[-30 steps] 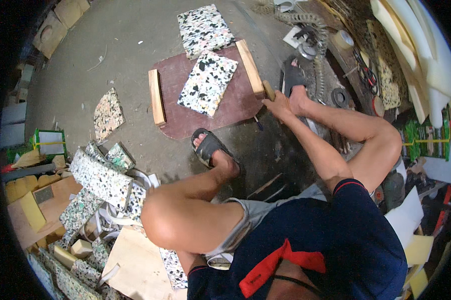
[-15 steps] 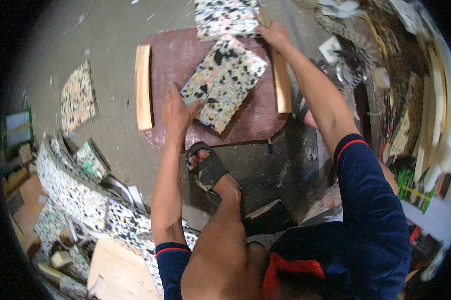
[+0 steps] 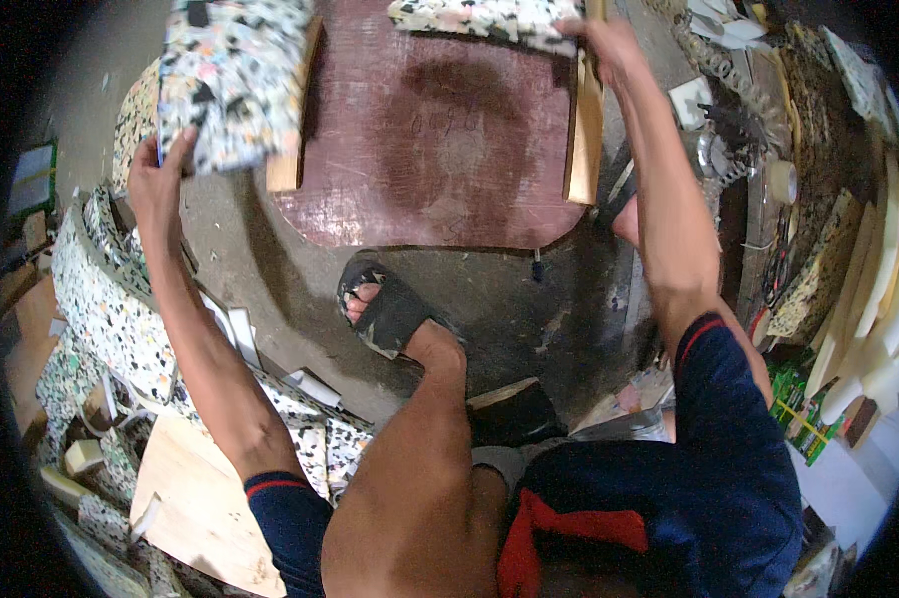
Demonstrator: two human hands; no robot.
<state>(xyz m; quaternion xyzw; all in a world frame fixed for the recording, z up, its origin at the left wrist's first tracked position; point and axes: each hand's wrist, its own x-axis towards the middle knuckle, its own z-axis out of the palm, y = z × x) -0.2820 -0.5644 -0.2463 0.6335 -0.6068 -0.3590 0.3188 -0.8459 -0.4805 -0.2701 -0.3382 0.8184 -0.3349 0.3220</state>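
My left hand (image 3: 158, 179) is closed on the lower left corner of a speckled foam slab (image 3: 235, 85), thumb on top. The slab, blurred by motion, is lifted over the left wooden strip (image 3: 287, 169) of a reddish-brown board (image 3: 370, 204). At the board's far right, my right hand (image 3: 614, 50) grips the right end of a second speckled foam piece (image 3: 489, 20), which the top edge cuts off. A narrow tan stick (image 3: 596, 10) rises beside those fingers; whether they hold it too, I cannot tell. Below this hand lies the right wooden strip (image 3: 583, 149).
My sandalled foot (image 3: 385, 309) rests on the floor just before the board. Foam offcuts (image 3: 111, 334) and a pale wooden panel (image 3: 195, 498) lie at the left. On the right are a tape roll (image 3: 780, 183), a coiled hose (image 3: 738, 130) and long strips (image 3: 858, 279).
My left hand has carried the foam slab from the board's middle to the left, uncovering the board's surface. My right hand stays at the second foam piece. The whole view has shifted slightly.
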